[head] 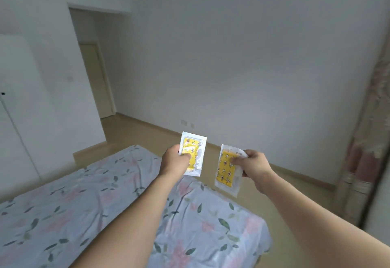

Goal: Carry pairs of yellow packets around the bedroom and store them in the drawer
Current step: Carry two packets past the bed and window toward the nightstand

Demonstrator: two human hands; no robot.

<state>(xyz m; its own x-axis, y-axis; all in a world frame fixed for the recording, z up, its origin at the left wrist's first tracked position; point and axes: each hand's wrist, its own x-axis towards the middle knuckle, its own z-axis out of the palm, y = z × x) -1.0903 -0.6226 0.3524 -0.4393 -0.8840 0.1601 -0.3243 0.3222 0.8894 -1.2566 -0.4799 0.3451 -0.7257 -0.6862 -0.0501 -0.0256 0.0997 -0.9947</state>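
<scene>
Both arms reach forward over the corner of a bed. My left hand (174,159) pinches a yellow packet (193,153) by its left edge; the packet is yellow with small printed figures inside a clear white-edged wrapper and stands upright. My right hand (252,163) grips a second yellow packet (226,170) of the same kind by its upper right side, and it hangs downward, slightly tilted. The two packets are apart, side by side in the air. No drawer is in view.
A bed with a floral sheet (105,193) fills the lower left, its corner under my arms. Wooden floor (147,132) runs along a white wall to a doorway (95,77) at the left. A patterned curtain (367,130) hangs at the right. White wardrobe doors (12,119) stand far left.
</scene>
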